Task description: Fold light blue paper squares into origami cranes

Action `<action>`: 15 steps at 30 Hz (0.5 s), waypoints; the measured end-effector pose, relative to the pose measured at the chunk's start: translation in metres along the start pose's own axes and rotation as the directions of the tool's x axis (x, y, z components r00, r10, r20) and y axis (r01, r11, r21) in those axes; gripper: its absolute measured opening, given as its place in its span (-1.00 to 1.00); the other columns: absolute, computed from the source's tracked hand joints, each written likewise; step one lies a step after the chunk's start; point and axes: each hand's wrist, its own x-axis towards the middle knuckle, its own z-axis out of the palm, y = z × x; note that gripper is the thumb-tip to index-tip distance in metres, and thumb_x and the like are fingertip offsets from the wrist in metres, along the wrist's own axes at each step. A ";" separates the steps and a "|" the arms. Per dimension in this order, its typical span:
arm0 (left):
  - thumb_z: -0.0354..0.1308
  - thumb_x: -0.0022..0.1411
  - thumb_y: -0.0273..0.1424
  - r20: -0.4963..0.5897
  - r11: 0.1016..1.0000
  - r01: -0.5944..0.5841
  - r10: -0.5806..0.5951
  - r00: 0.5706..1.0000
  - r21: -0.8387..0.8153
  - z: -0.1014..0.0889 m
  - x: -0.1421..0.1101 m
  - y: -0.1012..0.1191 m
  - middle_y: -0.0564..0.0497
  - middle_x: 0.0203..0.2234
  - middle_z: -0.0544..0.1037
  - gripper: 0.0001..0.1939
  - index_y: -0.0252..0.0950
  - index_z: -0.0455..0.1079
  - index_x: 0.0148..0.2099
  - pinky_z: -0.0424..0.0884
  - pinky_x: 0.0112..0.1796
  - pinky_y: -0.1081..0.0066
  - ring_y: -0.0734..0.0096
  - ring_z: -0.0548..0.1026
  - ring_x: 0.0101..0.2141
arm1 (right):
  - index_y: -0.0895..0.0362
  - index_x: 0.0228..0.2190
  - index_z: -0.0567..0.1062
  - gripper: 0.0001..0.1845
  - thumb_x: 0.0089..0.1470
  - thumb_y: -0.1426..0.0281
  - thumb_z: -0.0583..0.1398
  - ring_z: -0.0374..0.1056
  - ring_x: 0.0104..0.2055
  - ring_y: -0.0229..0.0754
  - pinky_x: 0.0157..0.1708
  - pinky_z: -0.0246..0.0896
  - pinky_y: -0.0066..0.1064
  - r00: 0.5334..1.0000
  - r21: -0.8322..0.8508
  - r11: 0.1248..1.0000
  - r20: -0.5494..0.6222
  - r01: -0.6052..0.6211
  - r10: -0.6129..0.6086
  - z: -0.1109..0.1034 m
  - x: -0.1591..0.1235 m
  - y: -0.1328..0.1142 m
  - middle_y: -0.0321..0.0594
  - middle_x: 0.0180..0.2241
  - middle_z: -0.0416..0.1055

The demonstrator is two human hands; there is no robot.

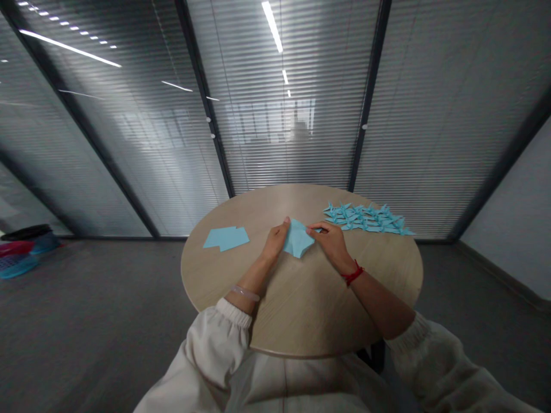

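Paper [298,240] in hands [274,240] [334,241], basket [18,267] on floor [129,298]

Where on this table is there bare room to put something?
Bare tabletop shows between the forearms, toward the near edge; also between the right forearm and the folded blue pieces. Crowded: the middle, where left hand and right hand hold creased paper; far right, under those pieces; left, partly, under flat blue paper.

Am counting 1 left hand [275,240] | 1 right hand [334,243] | 1 part-folded blue sheet [298,240] | 2+ flat blue sheets [226,237] | many origami cranes [365,218], overlapping past exact count | 1 round table [310,310] | 2 bracelets [353,274]
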 end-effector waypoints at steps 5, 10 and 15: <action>0.13 0.12 0.03 0.079 0.933 0.139 -0.119 0.990 -0.332 0.004 0.000 0.000 -0.07 -0.54 0.51 -0.51 -0.36 0.43 -0.43 0.32 -0.40 0.40 0.40 0.41 -0.51 | 0.12 -0.41 0.60 -0.75 -0.09 0.20 0.28 0.36 -0.41 -0.17 -0.36 0.24 -0.34 0.996 -0.031 0.999 -0.086 0.011 -0.014 -0.002 0.001 0.003 -0.19 -0.40 0.55; 0.24 0.07 -0.05 0.146 0.922 0.173 -0.130 0.981 -0.346 0.004 -0.003 0.004 -0.12 -0.50 0.55 -0.55 -0.42 0.47 -0.39 0.33 -0.39 0.39 0.39 0.43 -0.47 | 0.11 -0.42 0.59 -0.75 -0.08 0.19 0.28 0.37 -0.41 -0.17 -0.34 0.25 -0.33 0.996 -0.031 0.999 -0.090 0.022 -0.025 -0.002 0.001 0.003 -0.19 -0.38 0.55; 0.33 -0.03 -0.03 0.208 0.930 0.138 -0.069 0.976 -0.342 0.003 -0.009 0.010 -0.14 -0.43 0.59 -0.50 -0.43 0.54 -0.32 0.36 -0.30 0.36 0.34 0.48 -0.41 | 0.10 -0.41 0.60 -0.76 -0.06 0.20 0.27 0.40 -0.38 -0.15 -0.33 0.25 -0.32 0.996 -0.036 0.998 -0.065 0.060 -0.062 -0.001 0.000 0.000 -0.18 -0.37 0.56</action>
